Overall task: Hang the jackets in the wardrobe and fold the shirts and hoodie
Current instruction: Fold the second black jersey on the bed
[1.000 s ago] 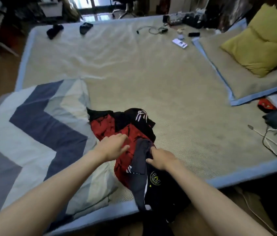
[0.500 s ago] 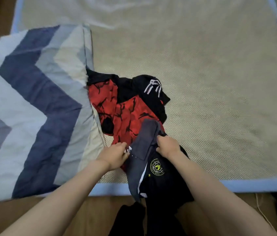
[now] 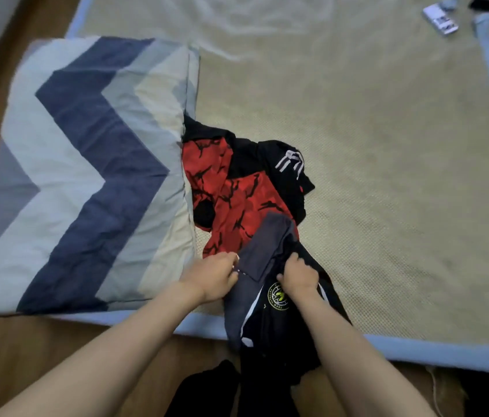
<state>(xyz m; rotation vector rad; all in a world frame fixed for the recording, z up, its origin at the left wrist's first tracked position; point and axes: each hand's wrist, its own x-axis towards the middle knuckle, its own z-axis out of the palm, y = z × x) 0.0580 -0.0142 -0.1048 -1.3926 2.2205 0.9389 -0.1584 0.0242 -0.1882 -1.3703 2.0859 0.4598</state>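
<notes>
Both hands hold a dark navy shirt (image 3: pixel 270 314) at the near edge of the bed (image 3: pixel 387 176). The left hand (image 3: pixel 214 273) pinches the grey collar on its left side, and the right hand (image 3: pixel 299 273) grips the cloth just above a round yellow-green badge (image 3: pixel 278 297). The lower part of the shirt hangs over the bed edge toward the wooden floor (image 3: pixel 26 350). Just behind it – partly under the collar – lies a crumpled red and black shirt (image 3: pixel 237 191) with white stripes on its sleeve. It touches a folded quilt (image 3: pixel 87 176) with blue zigzag bands on the left. At the far right corner a small white device (image 3: pixel 440 18) lies on the bed.
</notes>
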